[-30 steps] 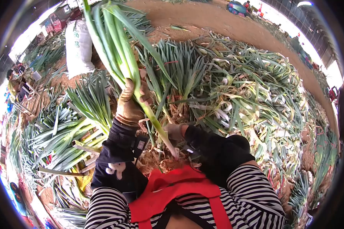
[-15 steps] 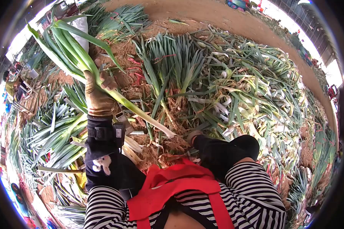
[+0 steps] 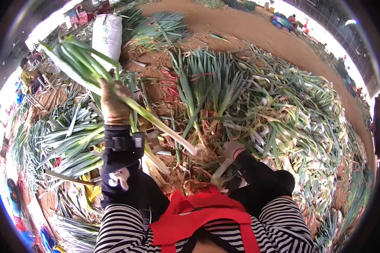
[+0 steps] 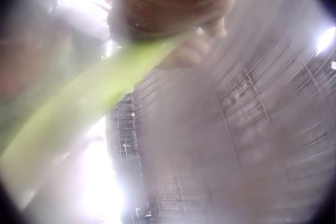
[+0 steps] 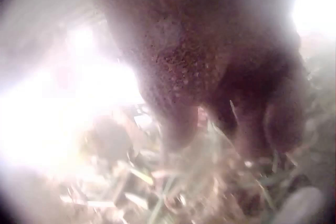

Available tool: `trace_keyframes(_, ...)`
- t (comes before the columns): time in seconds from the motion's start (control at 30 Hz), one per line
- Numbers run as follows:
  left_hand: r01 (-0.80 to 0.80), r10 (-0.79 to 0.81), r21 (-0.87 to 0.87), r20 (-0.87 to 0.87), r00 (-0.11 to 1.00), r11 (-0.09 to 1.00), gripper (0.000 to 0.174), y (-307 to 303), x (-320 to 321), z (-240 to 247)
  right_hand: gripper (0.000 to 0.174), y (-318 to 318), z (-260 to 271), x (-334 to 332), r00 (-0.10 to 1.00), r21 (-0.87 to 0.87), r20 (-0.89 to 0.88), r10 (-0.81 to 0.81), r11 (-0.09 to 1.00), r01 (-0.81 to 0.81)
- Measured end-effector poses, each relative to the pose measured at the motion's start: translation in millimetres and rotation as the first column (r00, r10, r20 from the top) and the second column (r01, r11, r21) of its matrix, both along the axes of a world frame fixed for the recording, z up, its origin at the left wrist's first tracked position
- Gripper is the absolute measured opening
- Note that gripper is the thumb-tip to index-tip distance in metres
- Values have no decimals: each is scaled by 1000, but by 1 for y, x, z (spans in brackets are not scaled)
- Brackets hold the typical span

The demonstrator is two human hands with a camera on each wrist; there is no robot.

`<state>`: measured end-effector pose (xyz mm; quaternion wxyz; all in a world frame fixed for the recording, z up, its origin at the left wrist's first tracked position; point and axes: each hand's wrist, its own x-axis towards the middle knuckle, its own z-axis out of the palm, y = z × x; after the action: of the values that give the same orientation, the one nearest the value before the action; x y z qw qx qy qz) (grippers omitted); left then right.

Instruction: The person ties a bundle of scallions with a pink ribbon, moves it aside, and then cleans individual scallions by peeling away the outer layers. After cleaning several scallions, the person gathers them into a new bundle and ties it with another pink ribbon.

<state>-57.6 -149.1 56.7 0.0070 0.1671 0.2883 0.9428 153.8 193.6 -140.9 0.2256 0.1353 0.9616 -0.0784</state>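
My gloved left hand [image 3: 114,101] grips a large green onion [image 3: 156,120] round its stalk in the head view. The leafy top points up and left; the white root end slants down to the right. Close up in the left wrist view, the pale stalk [image 4: 79,106] runs out from under the glove [image 4: 173,11]. My gloved right hand [image 3: 233,149] is low over the litter, apart from the stalk. Its fingers [image 5: 252,124] hang down, loosely bent, with nothing seen between them. A loose pale leaf [image 3: 221,168] shows just below that hand.
A heap of stripped leaves [image 3: 299,122] spreads to the right. Ahead stands a bundle of green onions [image 3: 211,80] with red ties. More green onions [image 3: 71,145] lie at left among wooden bars. A white sack [image 3: 107,38] stands behind; a person [image 3: 29,78] sits far left.
My left hand has carried the green onion leftward and tilted it flatter. My right hand, earlier beside the stalk's lower end, has moved away to the right. The head view has shifted slightly.
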Motion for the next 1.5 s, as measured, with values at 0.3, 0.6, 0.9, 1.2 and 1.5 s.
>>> trace_keyframes(0.3, 212, -215, 88, 19, 976, 973, 53, 53, 22, -4, 15, -90, 170, -43, 429, -366, -894, -129, 765, -531)
trace_keyframes(0.6, 118, -104, -118, 113, 988, 986, 30, 91, 56, -3, 26, -121, 167, -60, 425, -172, -905, -7, 921, -350)
trace_keyframes(0.9, 5, 15, -259, 73, 997, 966, 28, 96, 60, -9, 15, -122, 164, -67, 536, -117, -842, 58, 951, -287)
trace_keyframes(1.2, 41, -19, -114, 193, 981, 993, 44, 71, 39, -7, 17, -100, 133, -70, 840, -956, -128, -528, -159, -245)
trace_keyframes(1.5, -83, 126, -189, 227, 966, 978, 38, 45, 15, -16, 16, -59, 108, -57, 893, -806, 225, -389, -590, -54)
